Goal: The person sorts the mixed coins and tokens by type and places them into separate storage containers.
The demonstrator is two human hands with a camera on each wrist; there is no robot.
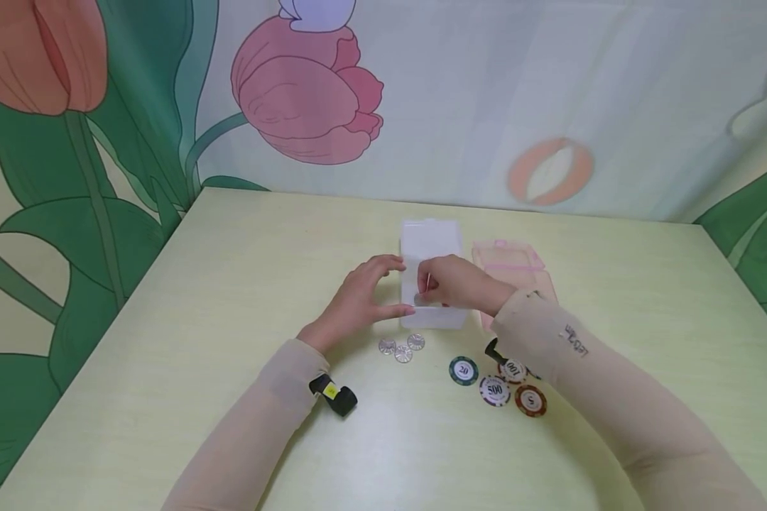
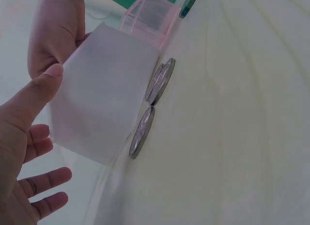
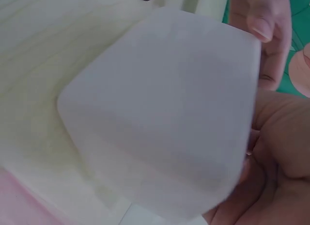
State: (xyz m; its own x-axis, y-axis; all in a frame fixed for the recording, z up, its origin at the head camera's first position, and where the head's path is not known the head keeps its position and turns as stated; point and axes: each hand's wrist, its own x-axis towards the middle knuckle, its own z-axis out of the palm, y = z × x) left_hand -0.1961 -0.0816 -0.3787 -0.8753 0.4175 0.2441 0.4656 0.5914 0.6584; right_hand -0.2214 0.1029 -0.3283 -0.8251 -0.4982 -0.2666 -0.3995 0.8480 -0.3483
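Observation:
A white box [image 1: 431,238] stands with its lid raised at the back. Over its opening, my right hand [image 1: 460,282] has curled fingers and pinches a small grey, coin-like piece [image 1: 419,299], partly hidden by the fingers. My left hand [image 1: 362,289] spans the box's left side, thumb at the front rim and fingers extended towards the back. In the left wrist view that thumb [image 2: 41,89] meets the rim while the other fingers are spread. Three silver coins [image 1: 403,353] lie just in front of the box. The box wall hides its inside in both wrist views.
A transparent pink box [image 1: 508,255] with its lid open stands right of the white one, partly behind the right forearm. Several poker chips [image 1: 495,391] lie on the table [image 1: 262,284] at front right, some under that sleeve. A printed curtain [image 1: 454,106] hangs behind.

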